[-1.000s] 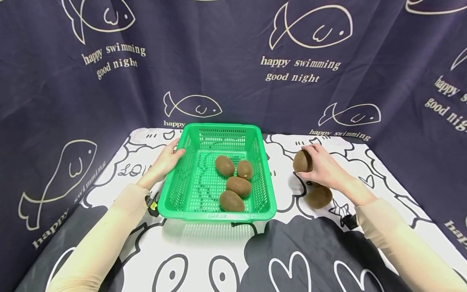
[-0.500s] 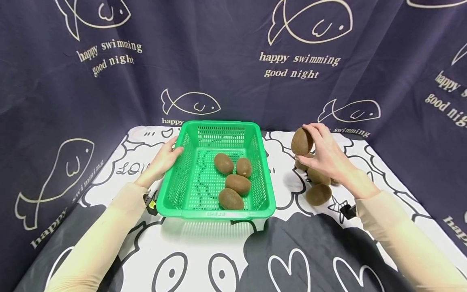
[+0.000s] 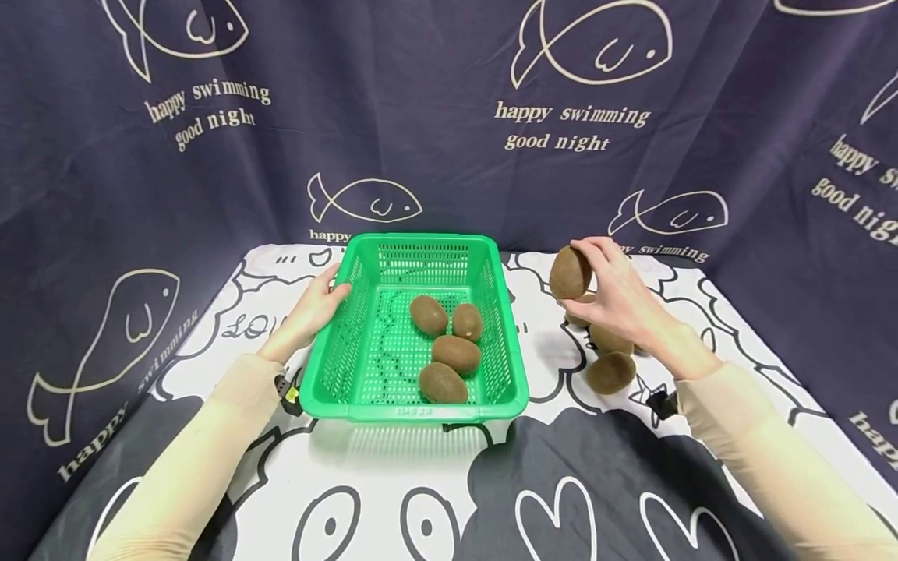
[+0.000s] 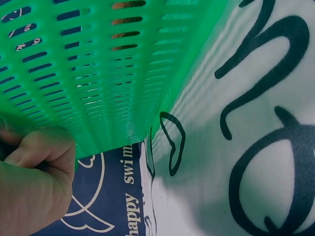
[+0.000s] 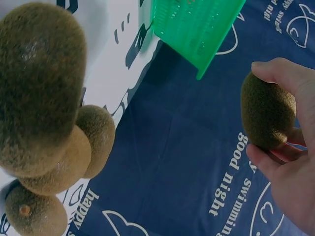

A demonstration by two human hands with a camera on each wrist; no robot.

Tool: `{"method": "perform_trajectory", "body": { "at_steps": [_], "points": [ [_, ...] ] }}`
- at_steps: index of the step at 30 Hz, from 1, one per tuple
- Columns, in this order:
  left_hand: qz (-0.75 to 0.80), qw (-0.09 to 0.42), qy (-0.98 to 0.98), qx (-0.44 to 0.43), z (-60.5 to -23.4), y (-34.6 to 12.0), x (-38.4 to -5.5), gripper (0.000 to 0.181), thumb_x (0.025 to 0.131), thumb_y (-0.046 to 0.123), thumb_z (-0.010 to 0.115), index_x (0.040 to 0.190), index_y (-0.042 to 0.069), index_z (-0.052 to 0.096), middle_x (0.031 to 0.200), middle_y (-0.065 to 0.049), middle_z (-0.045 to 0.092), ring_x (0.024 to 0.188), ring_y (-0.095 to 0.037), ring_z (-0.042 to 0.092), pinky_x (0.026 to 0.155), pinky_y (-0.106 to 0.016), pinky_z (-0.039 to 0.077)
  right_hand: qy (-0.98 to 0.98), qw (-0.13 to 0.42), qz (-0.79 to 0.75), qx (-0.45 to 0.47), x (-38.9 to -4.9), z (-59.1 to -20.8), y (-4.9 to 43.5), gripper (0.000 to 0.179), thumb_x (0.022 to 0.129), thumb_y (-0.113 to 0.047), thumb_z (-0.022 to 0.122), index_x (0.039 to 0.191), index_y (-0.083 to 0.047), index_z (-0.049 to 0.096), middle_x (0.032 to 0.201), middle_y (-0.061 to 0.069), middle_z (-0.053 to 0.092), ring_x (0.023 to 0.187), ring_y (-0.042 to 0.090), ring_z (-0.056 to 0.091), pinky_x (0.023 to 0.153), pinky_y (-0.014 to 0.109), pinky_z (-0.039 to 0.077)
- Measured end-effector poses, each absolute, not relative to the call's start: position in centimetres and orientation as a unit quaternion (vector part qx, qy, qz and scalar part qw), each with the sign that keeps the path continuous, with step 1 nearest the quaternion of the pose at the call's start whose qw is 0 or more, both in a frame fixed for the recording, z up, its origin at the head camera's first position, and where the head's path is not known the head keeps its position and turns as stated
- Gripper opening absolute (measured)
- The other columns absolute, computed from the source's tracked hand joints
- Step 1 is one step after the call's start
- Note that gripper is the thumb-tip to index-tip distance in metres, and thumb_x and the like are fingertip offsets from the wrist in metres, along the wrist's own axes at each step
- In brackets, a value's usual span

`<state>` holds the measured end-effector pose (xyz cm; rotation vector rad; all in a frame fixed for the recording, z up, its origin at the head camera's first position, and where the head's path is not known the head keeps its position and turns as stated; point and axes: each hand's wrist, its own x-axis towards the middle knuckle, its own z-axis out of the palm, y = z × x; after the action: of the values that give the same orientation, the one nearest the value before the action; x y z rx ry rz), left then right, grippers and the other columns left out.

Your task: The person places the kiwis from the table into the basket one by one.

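A kiwi [image 3: 570, 273] is pinched between the thumb and fingers of my right hand [image 3: 617, 300], raised over the table to the right of the basket. The right wrist view shows the same fuzzy brown kiwi [image 5: 267, 110] held upright, apart from everything else. My left hand [image 3: 316, 308] grips the left rim of the green plastic basket [image 3: 415, 413]; in the left wrist view its curled fingers meet the slotted wall [image 4: 98, 88]. Inside the basket, several kiwis [image 3: 457, 354] lie toward the right side.
More loose kiwis [image 3: 612, 373] lie on the table below my right hand, partly hidden by it. A black-and-white patterned cloth [image 3: 379, 483] covers the table. Behind it hangs a dark blue curtain [image 3: 449, 117] with fish drawings.
My right hand has lifted the kiwi from near the loose ones, then shifted slightly left with it. My left hand keeps its place on the basket rim.
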<state>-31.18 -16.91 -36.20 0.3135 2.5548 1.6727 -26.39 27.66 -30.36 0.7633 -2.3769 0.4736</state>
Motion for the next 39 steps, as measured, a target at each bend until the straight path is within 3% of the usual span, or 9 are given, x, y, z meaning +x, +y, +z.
{"method": "perform_trajectory", "body": {
  "at_steps": [9, 22, 34, 39],
  "points": [
    [0.545, 0.025, 0.831, 0.103, -36.3, -17.0, -31.2, 0.055, 0.101, 0.013, 0.040, 0.153, 0.006, 0.024, 0.127, -0.031, 0.055, 0.090, -0.024, 0.063, 0.071, -0.026, 0.058, -0.887, 0.286, 0.192, 0.308, -26.4, -30.5, 25.9, 0.081, 0.059, -0.010, 0.086, 0.130, 0.006, 0.049, 0.120, 0.023, 0.051, 0.107, 0.035, 0.051, 0.090, 0.049, 0.047],
    [0.547, 0.030, 0.831, 0.101, -36.2, -17.0, -31.2, 0.054, 0.101, 0.013, 0.039, 0.152, 0.006, 0.024, 0.130, -0.031, 0.053, 0.096, -0.031, 0.063, 0.075, -0.031, 0.060, -0.880, 0.264, 0.202, 0.341, -26.2, -30.3, 22.7, 0.079, 0.060, -0.010, 0.088, 0.128, 0.006, 0.050, 0.122, 0.021, 0.051, 0.110, 0.033, 0.051, 0.093, 0.046, 0.047],
    [0.553, 0.034, 0.827, 0.100, -35.9, -16.8, -31.2, 0.055, 0.102, 0.013, 0.038, 0.153, 0.006, 0.021, 0.130, -0.033, 0.052, 0.082, -0.012, 0.063, 0.081, -0.044, 0.059, -0.877, 0.227, 0.204, 0.372, -25.8, -30.4, 20.1, 0.079, 0.061, -0.013, 0.089, 0.128, 0.005, 0.051, 0.124, 0.019, 0.052, 0.114, 0.031, 0.051, 0.099, 0.045, 0.045],
    [0.553, 0.030, 0.827, 0.101, -36.1, -16.9, -31.3, 0.055, 0.102, 0.014, 0.039, 0.153, 0.005, 0.021, 0.129, -0.033, 0.053, 0.084, -0.017, 0.064, 0.081, -0.045, 0.059, -0.875, 0.218, 0.197, 0.385, -25.9, -30.6, 19.1, 0.079, 0.062, -0.014, 0.090, 0.128, 0.005, 0.051, 0.125, 0.019, 0.051, 0.117, 0.031, 0.049, 0.103, 0.044, 0.043]
  ]
}}
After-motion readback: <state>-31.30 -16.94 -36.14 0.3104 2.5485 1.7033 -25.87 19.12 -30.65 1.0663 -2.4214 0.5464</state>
